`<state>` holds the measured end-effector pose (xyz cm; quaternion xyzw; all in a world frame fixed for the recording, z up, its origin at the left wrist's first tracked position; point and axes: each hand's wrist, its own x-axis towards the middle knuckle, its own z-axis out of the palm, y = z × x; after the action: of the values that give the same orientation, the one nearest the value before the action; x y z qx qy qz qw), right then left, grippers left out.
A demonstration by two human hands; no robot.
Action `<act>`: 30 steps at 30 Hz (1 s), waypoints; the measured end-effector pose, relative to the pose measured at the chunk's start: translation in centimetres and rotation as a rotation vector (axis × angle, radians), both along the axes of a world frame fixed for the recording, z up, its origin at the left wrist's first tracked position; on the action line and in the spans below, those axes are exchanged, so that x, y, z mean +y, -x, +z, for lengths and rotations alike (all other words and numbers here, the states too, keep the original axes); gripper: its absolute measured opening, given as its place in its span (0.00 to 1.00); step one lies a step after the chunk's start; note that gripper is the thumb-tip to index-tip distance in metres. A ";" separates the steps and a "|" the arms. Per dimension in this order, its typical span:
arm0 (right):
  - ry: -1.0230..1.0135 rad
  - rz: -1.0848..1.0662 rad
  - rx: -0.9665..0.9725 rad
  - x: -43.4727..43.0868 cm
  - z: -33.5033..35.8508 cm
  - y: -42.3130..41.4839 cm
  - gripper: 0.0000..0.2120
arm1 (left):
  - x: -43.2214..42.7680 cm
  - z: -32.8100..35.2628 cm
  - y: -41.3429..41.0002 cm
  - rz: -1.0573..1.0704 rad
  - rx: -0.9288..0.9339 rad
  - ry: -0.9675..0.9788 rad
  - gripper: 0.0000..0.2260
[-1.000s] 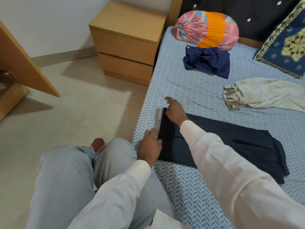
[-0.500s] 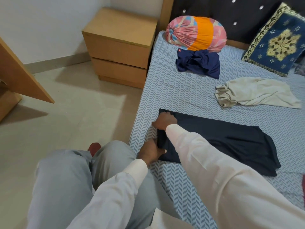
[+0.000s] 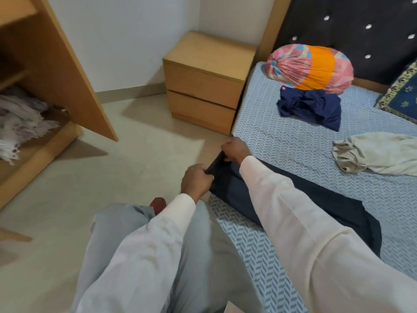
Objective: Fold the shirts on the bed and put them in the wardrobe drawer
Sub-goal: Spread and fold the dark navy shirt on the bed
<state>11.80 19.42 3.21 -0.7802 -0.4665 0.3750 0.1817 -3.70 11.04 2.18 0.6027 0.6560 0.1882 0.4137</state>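
Note:
A folded dark navy shirt (image 3: 334, 206) lies along the near edge of the bed (image 3: 282, 136). My left hand (image 3: 196, 180) grips its near left corner and my right hand (image 3: 234, 149) grips the far left corner, both lifting that end off the mattress over the bed's side. A crumpled navy shirt (image 3: 311, 107) sits near the headboard. A cream shirt (image 3: 379, 154) lies bunched at the right. The open wardrobe (image 3: 56, 71) stands at the left, with pale cloth (image 3: 20, 123) on its lower shelf.
A wooden two-drawer nightstand (image 3: 205, 82) stands between wardrobe and bed. A pink and orange bolster (image 3: 309, 68) and a blue patterned cushion (image 3: 404, 93) lie by the dark headboard. My grey-trousered legs (image 3: 146, 256) are over beige floor (image 3: 112, 177).
Both hands closed on the left end of the dark shirt and raised it off the bed toward the floor side. The view swung left, bringing the wardrobe shelf into sight.

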 end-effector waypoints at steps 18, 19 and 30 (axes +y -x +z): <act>-0.114 -0.310 0.581 -15.1 -3.3 -13.2 0.42 | -7.4 -3.7 -6.8 -0.538 0.192 -0.299 0.29; -0.117 -0.337 0.611 -16.3 -3.3 -14.4 0.42 | -7.4 -4.1 -7.3 -0.571 0.223 -0.248 0.30; -0.130 -0.551 0.528 -25.8 -2.9 -26.7 0.38 | -10.3 -6.2 -13.2 -0.904 0.605 -0.355 0.31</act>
<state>38.45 -6.35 0.29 -0.7398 -0.1992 0.4699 0.4384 9.53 0.77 -4.04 0.9108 0.3803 -0.0809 0.1393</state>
